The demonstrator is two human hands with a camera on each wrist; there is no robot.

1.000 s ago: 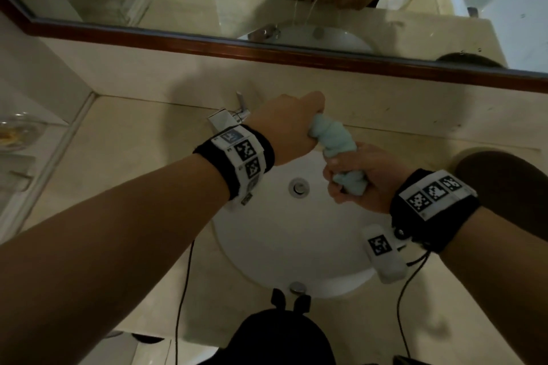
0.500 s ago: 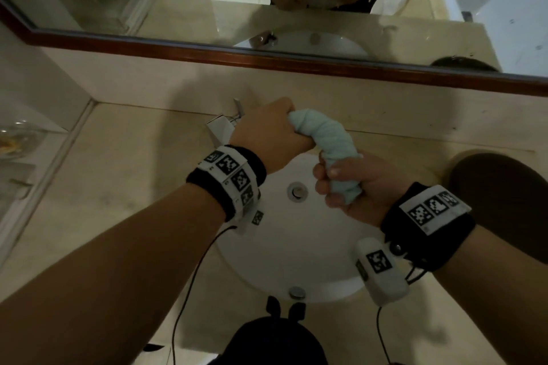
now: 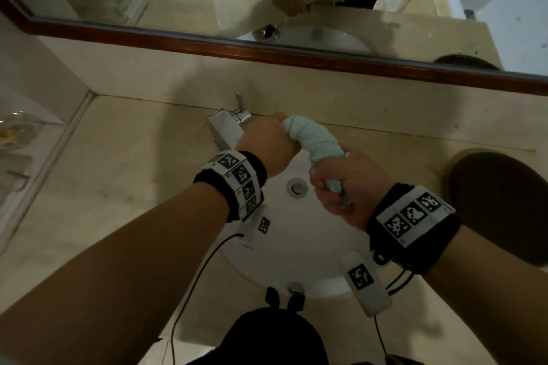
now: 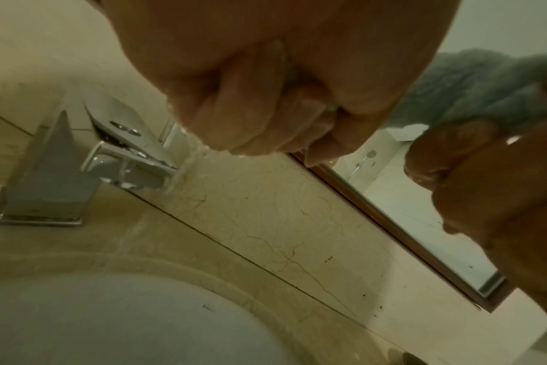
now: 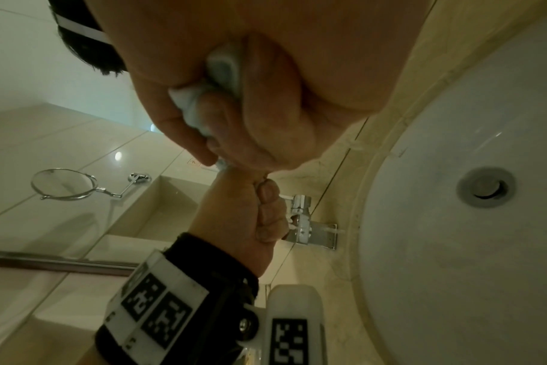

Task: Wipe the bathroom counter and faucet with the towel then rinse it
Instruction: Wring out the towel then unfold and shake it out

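With your left hand (image 3: 268, 144) and right hand (image 3: 345, 184) clenching the twisted towel (image 3: 318, 139), wring it over the sink (image 3: 296, 246), turning opposite ways.

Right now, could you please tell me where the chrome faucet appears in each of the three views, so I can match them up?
Head: the faucet sits left of centre, behind the left hand, at the basin's far rim.
Left wrist: the faucet is at the left, on the counter under the fist.
Right wrist: the faucet is at centre, partly behind the left hand's knuckles.
Shared landmark: the white basin.
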